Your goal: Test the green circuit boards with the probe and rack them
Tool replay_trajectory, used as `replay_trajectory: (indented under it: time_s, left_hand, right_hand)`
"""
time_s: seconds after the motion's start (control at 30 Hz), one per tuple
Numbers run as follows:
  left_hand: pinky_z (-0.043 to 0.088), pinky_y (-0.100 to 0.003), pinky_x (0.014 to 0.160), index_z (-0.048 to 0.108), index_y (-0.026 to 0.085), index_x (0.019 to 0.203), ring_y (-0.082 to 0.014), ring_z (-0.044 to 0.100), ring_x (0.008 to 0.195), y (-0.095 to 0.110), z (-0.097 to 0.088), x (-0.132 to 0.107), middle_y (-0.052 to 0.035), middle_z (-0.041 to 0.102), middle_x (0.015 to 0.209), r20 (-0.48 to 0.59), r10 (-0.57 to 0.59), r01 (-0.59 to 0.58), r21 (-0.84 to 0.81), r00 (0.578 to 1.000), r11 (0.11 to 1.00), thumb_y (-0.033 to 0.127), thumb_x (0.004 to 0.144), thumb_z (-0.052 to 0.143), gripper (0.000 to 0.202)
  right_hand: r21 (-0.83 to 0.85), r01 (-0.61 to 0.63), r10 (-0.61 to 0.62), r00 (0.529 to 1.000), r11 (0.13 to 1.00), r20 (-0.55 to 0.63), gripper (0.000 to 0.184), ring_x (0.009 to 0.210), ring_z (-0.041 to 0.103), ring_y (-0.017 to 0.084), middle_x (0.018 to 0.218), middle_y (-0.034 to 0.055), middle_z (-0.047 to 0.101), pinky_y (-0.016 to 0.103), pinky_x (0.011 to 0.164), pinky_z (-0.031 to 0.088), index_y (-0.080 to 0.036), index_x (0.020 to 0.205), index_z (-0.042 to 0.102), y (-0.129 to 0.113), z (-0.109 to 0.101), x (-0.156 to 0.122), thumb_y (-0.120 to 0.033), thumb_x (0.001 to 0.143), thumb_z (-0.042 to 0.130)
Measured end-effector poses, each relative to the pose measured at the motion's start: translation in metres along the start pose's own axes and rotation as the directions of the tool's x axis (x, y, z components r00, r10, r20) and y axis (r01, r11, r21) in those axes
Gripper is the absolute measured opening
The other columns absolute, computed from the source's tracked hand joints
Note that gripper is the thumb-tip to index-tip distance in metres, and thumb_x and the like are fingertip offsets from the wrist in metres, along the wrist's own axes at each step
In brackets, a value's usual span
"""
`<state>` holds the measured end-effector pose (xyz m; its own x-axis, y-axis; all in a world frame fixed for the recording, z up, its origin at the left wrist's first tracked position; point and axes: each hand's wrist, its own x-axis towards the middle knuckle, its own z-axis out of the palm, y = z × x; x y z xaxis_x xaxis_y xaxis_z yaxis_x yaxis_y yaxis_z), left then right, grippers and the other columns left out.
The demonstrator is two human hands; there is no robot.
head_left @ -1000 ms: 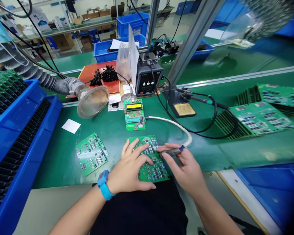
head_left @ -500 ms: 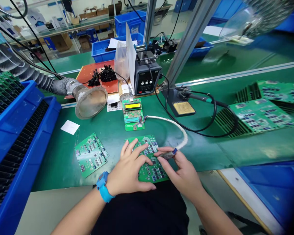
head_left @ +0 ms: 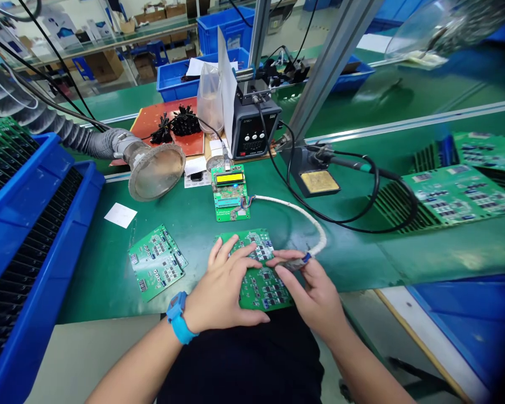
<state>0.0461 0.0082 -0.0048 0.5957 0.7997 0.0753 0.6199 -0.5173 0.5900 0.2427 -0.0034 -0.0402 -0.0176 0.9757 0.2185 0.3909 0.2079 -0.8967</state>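
A green circuit board [head_left: 264, 286] lies at the near edge of the green bench. My left hand [head_left: 223, 289] rests flat on its left half, fingers spread. My right hand [head_left: 310, 289] pinches a grey connector [head_left: 295, 262] at the end of a white braided cable [head_left: 299, 211] and holds it against the board's right edge. The cable runs back to a small green tester board [head_left: 230, 193] with a lit yellow display. A blue watch [head_left: 178, 317] is on my left wrist.
A second green board [head_left: 157, 262] lies to the left. Blue bins [head_left: 29, 235] with racked boards stand at far left, a fume-extraction hose [head_left: 151, 168] behind. A soldering station [head_left: 255, 130], iron stand [head_left: 317, 180] and stacks of boards [head_left: 458, 193] are at the back and right.
My right hand has shifted the connector slightly left, up to the board's edge. My left hand stays flat on the board. The view has shifted slightly.
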Motion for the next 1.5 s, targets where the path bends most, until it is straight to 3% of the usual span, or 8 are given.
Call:
replay_trajectory:
  time_s: [0.23,0.43,0.53,0.87,1.23,1.5]
  left_hand:
    - [0.004,-0.062,0.114,0.023,0.017,0.145,-0.0378,0.01,0.143,-0.001,-0.001,0.001,-0.0154,0.032,0.151,0.061,0.007,-0.01,0.051,0.998,0.999,0.047,0.059,0.085,0.11]
    - [0.01,-0.062,0.113,0.005,0.013,0.15,-0.0377,-0.01,0.142,0.001,-0.002,0.001,-0.0219,0.004,0.156,0.115,-0.037,0.021,0.135,0.993,0.991,0.053,0.061,0.083,0.125]
    - [0.015,-0.06,0.113,0.0,0.01,0.149,-0.0375,-0.014,0.141,0.003,-0.006,0.001,-0.0254,-0.002,0.155,0.129,-0.092,0.074,0.142,0.987,0.987,0.059,0.058,0.083,0.132]
    - [0.014,-0.059,0.112,0.012,0.001,0.147,-0.041,-0.008,0.14,0.013,-0.017,0.016,-0.0328,-0.003,0.151,0.27,-0.223,0.165,0.22,0.937,0.961,0.069,0.047,0.082,0.14]
    - [0.019,-0.063,0.108,0.012,0.002,0.149,-0.0438,-0.001,0.141,0.014,-0.022,0.022,-0.0304,-0.005,0.152,0.304,-0.251,0.16,0.296,0.919,0.942,0.072,0.054,0.075,0.134]
    - [0.021,-0.061,0.108,0.016,0.003,0.149,-0.0454,0.007,0.141,0.016,-0.024,0.025,-0.0299,0.005,0.153,0.291,-0.251,0.154,0.318,0.923,0.935,0.073,0.052,0.076,0.133]
  right_hand:
    - [0.017,0.0,0.001,1.0,1.0,-0.017,0.017,0.09,0.066,0.02,0.092,0.0046,0.07,0.032,0.082,0.052,-0.023,0.107,0.055,0.003,0.001,-0.001,-0.03,0.092,0.053]
    - [-0.002,0.024,-0.024,0.999,1.0,-0.03,0.014,0.091,0.067,0.02,0.093,0.0054,0.07,0.032,0.081,0.052,-0.022,0.102,0.058,0.002,0.003,0.001,-0.029,0.092,0.053]
    - [0.002,0.025,-0.025,0.999,1.0,-0.041,0.013,0.09,0.067,0.021,0.091,0.0057,0.071,0.033,0.08,0.053,-0.022,0.1,0.059,0.0,0.004,0.002,-0.029,0.092,0.052]
    - [-0.009,0.046,-0.047,0.997,0.999,-0.06,0.012,0.088,0.068,0.019,0.089,0.005,0.071,0.031,0.08,0.053,-0.021,0.1,0.059,0.0,0.004,0.002,-0.028,0.092,0.052]
    - [0.023,0.031,-0.029,0.997,0.999,-0.068,0.013,0.091,0.066,0.018,0.091,0.0044,0.07,0.031,0.083,0.051,-0.022,0.103,0.058,0.004,0.006,-0.002,-0.026,0.092,0.052]
    - [0.043,0.013,-0.01,0.997,0.999,-0.072,0.014,0.092,0.065,0.018,0.093,0.0042,0.069,0.031,0.083,0.051,-0.023,0.104,0.057,0.006,0.008,-0.002,-0.027,0.092,0.052]
